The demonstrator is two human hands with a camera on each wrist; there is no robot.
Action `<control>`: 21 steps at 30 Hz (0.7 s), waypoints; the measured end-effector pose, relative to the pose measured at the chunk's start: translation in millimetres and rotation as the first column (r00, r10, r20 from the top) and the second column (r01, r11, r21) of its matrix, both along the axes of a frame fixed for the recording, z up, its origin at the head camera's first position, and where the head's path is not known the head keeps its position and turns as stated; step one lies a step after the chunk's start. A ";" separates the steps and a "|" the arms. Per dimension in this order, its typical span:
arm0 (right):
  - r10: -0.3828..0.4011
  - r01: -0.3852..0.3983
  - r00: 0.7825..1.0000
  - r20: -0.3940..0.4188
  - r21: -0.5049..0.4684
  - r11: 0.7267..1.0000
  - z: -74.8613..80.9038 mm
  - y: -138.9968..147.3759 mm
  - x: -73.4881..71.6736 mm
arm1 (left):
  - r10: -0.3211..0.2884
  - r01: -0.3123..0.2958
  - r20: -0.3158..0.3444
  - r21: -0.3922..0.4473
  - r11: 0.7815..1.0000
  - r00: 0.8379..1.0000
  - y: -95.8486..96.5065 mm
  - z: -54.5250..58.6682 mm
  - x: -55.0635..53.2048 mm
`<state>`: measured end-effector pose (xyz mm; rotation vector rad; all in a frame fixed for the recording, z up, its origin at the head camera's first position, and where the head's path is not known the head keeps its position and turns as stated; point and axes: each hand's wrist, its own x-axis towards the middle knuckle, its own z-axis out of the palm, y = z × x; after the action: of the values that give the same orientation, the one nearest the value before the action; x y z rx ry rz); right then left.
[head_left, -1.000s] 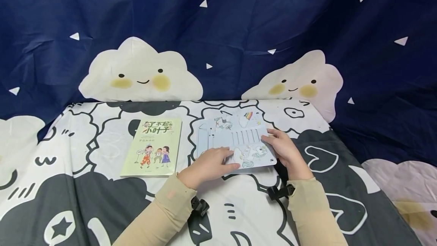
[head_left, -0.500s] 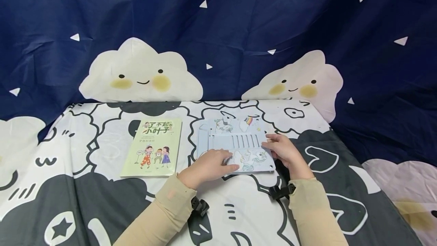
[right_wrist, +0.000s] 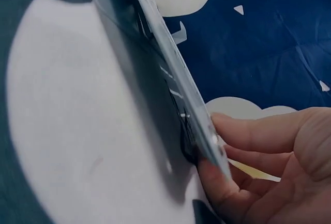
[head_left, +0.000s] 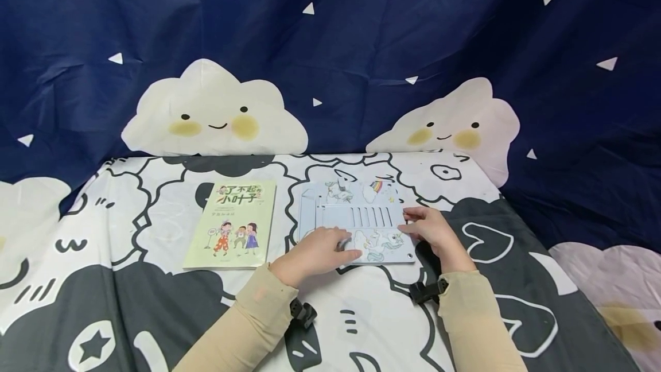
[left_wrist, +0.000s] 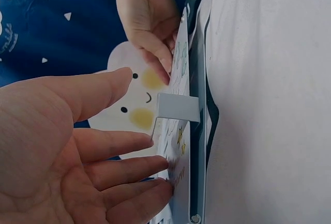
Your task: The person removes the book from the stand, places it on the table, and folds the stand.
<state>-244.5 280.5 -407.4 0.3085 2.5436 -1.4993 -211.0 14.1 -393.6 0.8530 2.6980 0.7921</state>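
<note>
A light blue book stand (head_left: pixel 338 216) with unicorn drawings and several slots lies right of the middle in the head view. My left hand (head_left: pixel 316 252) rests on its front left part, fingers extended, fingertips touching the printed panel in the left wrist view. A small pale bent tab (left_wrist: pixel 178 107) sticks out from the panel there. With thumb and fingers my right hand (head_left: pixel 434 229) pinches the panel's right edge. The right wrist view shows this panel (right_wrist: pixel 181 87) edge-on, its held side raised a little off the cloth, a gap beneath it.
Left of the book stand lies a light green book (head_left: pixel 232 224) with cartoon figures, flat and apart from it. A black-and-white patterned cloth (head_left: pixel 361 314) covers the table. Behind it hangs a dark blue curtain (head_left: pixel 351 33) with cloud prints.
The panel's right side has lowered toward the table, and my right hand has come slightly nearer with it. My left hand has stayed almost in place. The book has not moved.
</note>
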 end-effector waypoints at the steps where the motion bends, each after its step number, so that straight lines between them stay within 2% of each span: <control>1: -0.003 0.003 1.000 -0.001 -0.003 1.000 -0.6 0.8 -0.3 | 0.000 0.000 0.004 0.002 1.000 1.000 0.0 0.4 0.4; 10: 0.012 -0.012 1.000 -0.002 -0.041 0.999 -4.6 5.1 -2.4 | 0.006 -0.006 -0.005 0.023 1.000 1.000 0.0 0.0 1.5; 16: 0.026 -0.027 1.000 -0.015 -0.056 0.998 -6.1 5.0 -2.0 | 0.046 -0.048 0.012 0.140 0.989 0.999 -0.1 -3.5 -3.1; 21: 0.026 -0.028 0.999 -0.022 -0.070 0.997 -5.4 4.1 -1.2 | 0.132 -0.128 0.003 0.262 0.956 0.991 -2.1 -3.9 -8.6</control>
<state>-245.7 284.6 -412.8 0.2489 2.4940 -1.5860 -219.6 12.0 -397.5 0.7389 2.7240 1.1977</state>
